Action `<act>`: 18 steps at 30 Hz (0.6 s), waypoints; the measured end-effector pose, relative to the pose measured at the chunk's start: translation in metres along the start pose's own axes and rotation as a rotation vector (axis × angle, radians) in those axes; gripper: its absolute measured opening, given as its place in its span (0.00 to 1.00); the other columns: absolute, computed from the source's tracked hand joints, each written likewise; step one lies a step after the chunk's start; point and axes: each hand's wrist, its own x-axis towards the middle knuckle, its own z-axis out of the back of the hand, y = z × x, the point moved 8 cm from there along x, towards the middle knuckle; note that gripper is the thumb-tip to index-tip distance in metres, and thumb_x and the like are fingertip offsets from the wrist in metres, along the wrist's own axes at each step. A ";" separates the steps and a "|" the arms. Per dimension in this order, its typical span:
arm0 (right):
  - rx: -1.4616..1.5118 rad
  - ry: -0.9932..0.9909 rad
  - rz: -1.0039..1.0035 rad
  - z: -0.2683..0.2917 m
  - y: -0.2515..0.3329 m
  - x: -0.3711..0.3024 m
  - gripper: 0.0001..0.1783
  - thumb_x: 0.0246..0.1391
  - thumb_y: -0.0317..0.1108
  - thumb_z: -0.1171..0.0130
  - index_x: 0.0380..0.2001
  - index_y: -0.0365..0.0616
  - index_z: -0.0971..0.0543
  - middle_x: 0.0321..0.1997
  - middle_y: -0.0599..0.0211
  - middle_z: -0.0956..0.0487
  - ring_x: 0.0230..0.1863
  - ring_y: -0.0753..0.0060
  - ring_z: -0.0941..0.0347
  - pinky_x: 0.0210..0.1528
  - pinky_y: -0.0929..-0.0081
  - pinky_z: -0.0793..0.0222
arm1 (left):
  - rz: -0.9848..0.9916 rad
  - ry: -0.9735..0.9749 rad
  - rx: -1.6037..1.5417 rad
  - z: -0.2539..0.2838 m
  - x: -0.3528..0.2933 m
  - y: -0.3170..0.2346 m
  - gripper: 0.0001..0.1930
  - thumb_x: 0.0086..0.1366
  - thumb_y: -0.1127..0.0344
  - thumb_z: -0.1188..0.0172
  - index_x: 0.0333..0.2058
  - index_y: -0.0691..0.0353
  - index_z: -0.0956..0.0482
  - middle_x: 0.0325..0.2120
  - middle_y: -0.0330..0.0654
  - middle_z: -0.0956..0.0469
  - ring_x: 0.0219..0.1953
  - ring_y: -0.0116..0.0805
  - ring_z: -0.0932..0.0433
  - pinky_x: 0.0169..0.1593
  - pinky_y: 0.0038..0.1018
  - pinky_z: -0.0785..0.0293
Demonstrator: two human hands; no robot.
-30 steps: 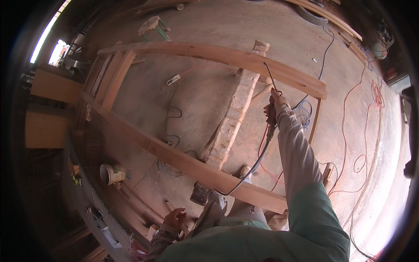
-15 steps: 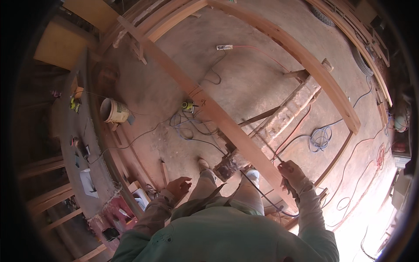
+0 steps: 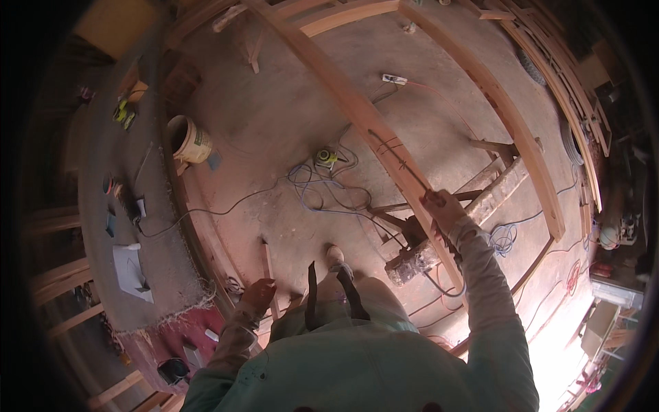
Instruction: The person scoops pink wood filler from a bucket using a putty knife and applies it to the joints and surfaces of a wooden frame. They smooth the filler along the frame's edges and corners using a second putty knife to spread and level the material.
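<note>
Here the long beam ran diagonally from upper left down to lower right, pale reddish wood with dark pencil marks across it. The right hand rested on its top face, fingers curled against the wood. The left hand hung half-closed, empty, beside a thin stick. Tangled cables lay on the floor.

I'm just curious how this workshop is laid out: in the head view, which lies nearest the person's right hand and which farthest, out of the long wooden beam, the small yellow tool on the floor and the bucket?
1. Long wooden beam: under the right hand.
2. Small yellow tool: on the floor, left of the beam.
3. Bucket: far left, beside the workbench.
</note>
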 end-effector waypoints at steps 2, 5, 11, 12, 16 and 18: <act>0.052 0.004 -0.039 -0.008 0.017 0.024 0.19 0.56 0.43 0.43 0.40 0.38 0.31 0.19 0.59 0.26 0.11 0.72 0.30 0.08 0.75 0.36 | -0.153 -0.023 0.177 0.004 -0.009 -0.012 0.18 0.63 0.56 0.42 0.47 0.59 0.25 0.35 0.47 0.20 0.36 0.39 0.20 0.40 0.32 0.24; 0.093 0.005 -0.010 -0.012 0.016 0.040 0.20 0.56 0.44 0.42 0.41 0.40 0.32 0.14 0.60 0.28 0.12 0.69 0.29 0.10 0.73 0.34 | -0.248 -0.053 0.251 0.010 -0.021 -0.020 0.19 0.63 0.55 0.42 0.48 0.61 0.25 0.38 0.48 0.22 0.37 0.39 0.21 0.41 0.32 0.24; 0.392 0.051 -0.155 -0.016 -0.044 0.017 0.19 0.58 0.49 0.45 0.41 0.46 0.33 0.25 0.59 0.23 0.24 0.63 0.22 0.29 0.63 0.21 | -0.167 -0.075 0.145 0.032 -0.013 -0.018 0.17 0.62 0.59 0.40 0.46 0.61 0.24 0.33 0.48 0.21 0.32 0.38 0.21 0.38 0.31 0.24; 0.406 0.110 -0.149 -0.020 -0.043 0.015 0.19 0.59 0.49 0.46 0.42 0.46 0.33 0.27 0.59 0.22 0.27 0.62 0.21 0.32 0.63 0.21 | -0.180 -0.102 0.145 0.040 -0.007 -0.023 0.17 0.62 0.59 0.40 0.47 0.61 0.24 0.32 0.48 0.20 0.31 0.38 0.20 0.37 0.32 0.23; 0.410 0.316 -0.078 -0.029 -0.009 0.028 0.21 0.61 0.50 0.48 0.47 0.45 0.33 0.33 0.61 0.21 0.37 0.63 0.21 0.41 0.62 0.21 | -0.018 -0.189 0.109 0.074 0.020 -0.044 0.17 0.63 0.59 0.42 0.48 0.60 0.26 0.33 0.48 0.20 0.35 0.38 0.20 0.40 0.32 0.23; 0.418 0.376 -0.034 -0.025 0.019 0.042 0.24 0.60 0.51 0.48 0.48 0.42 0.34 0.37 0.62 0.22 0.42 0.65 0.22 0.43 0.63 0.21 | 0.096 -0.177 -0.017 0.088 0.029 -0.056 0.18 0.64 0.57 0.43 0.49 0.59 0.26 0.36 0.47 0.20 0.40 0.39 0.20 0.44 0.33 0.24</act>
